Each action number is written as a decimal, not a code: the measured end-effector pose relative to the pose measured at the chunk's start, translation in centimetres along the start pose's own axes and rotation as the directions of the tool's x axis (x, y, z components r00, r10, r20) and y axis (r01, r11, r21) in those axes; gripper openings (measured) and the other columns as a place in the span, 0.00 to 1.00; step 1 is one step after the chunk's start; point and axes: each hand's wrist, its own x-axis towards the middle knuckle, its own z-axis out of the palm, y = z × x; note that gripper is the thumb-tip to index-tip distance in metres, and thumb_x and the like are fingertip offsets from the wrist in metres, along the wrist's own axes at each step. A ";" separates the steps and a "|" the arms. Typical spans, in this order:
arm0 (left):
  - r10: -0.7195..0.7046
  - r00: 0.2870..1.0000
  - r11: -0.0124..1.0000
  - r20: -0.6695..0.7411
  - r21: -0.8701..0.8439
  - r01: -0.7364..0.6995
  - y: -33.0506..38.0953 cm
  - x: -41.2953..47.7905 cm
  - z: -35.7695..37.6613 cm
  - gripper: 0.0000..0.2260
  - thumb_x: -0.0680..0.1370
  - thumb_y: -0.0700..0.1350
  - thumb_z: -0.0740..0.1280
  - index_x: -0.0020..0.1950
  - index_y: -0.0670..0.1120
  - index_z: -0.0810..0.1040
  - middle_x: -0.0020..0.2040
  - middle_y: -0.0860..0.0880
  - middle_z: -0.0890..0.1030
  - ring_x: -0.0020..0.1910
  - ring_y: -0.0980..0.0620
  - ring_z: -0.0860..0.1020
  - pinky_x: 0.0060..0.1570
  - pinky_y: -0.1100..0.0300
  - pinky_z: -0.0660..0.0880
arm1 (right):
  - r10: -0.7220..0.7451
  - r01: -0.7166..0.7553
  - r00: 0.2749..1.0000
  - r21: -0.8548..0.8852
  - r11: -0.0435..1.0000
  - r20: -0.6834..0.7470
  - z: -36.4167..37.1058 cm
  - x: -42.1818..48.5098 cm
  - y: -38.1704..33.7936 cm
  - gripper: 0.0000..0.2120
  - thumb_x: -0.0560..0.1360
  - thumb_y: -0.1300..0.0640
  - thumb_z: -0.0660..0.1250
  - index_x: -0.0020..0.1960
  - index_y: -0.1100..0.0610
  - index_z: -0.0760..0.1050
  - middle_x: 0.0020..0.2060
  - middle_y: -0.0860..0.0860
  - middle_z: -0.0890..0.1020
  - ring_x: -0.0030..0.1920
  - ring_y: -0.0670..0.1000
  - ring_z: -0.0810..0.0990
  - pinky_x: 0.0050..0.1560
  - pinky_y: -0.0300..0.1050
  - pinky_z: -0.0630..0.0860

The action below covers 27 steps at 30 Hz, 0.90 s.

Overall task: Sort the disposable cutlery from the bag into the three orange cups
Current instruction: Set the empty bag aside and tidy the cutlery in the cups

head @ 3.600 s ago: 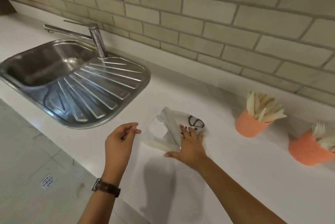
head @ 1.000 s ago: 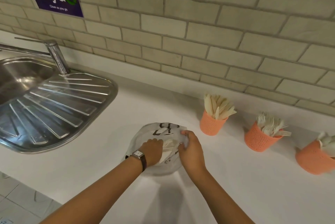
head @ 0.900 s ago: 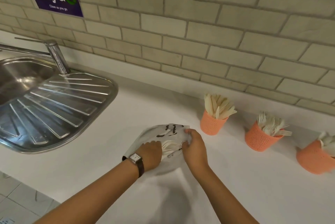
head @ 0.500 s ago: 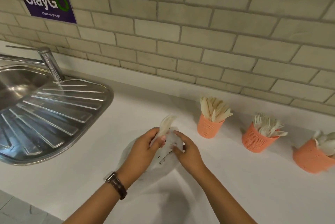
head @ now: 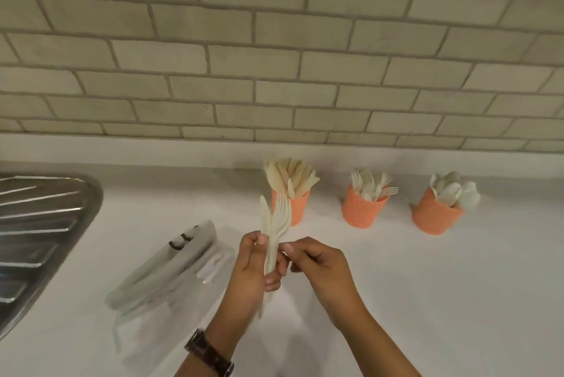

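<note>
The clear bag lies on the white counter, the left hand curls round an upright cutlery bundle, the right hand pinches one piece, and beyond stand the knife cup, fork cup and spoon cup.

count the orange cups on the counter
3, in a row near the wall: left cup, partly behind the held cutlery; middle cup; right cup. No others seem hidden.

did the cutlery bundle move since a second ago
Yes: the cutlery bundle has left the bag, up and right toward the leftmost orange cup; its tips now overlap that cup in view.
</note>
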 end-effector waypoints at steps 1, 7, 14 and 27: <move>-0.013 0.999 1.000 0.030 0.015 0.012 -0.3 0.0 0.9 0.12 0.82 0.48 0.50 0.54 0.39 0.65 0.26 0.48 0.73 0.21 0.56 0.61 0.23 0.66 0.59 | 0.003 -0.003 1.000 0.034 0.999 -0.008 -0.7 -0.3 -0.1 0.10 0.75 0.61 0.68 0.39 0.66 0.81 0.31 0.51 0.80 0.36 0.51 0.81 0.42 0.39 0.77; -0.048 0.983 0.980 0.179 0.201 0.011 -2.0 0.9 6.3 0.12 0.82 0.49 0.49 0.54 0.41 0.64 0.26 0.49 0.76 0.23 0.54 0.66 0.27 0.63 0.66 | 0.076 -0.067 0.992 0.090 0.994 -0.097 -5.7 -0.6 0.1 0.15 0.72 0.61 0.71 0.29 0.66 0.74 0.26 0.52 0.73 0.28 0.58 0.79 0.39 0.40 0.76; -0.145 0.960 0.928 0.241 0.369 0.048 -3.6 2.6 10.6 0.08 0.82 0.50 0.54 0.53 0.46 0.67 0.50 0.44 0.81 0.51 0.49 0.79 0.49 0.61 0.73 | 0.177 -0.152 0.949 0.112 0.982 -0.262 -11.7 -0.6 0.8 0.09 0.71 0.58 0.71 0.41 0.65 0.83 0.39 0.66 0.82 0.38 0.51 0.78 0.45 0.43 0.76; 0.220 0.928 0.966 -0.300 0.200 -0.164 1.4 7.4 10.3 0.04 0.72 0.37 0.72 0.42 0.44 0.79 0.36 0.45 0.81 0.33 0.55 0.80 0.42 0.65 0.78 | 0.236 -0.203 0.906 0.129 0.971 -0.352 -18.3 0.5 2.7 0.08 0.72 0.57 0.71 0.38 0.58 0.85 0.29 0.52 0.80 0.33 0.50 0.72 0.38 0.43 0.72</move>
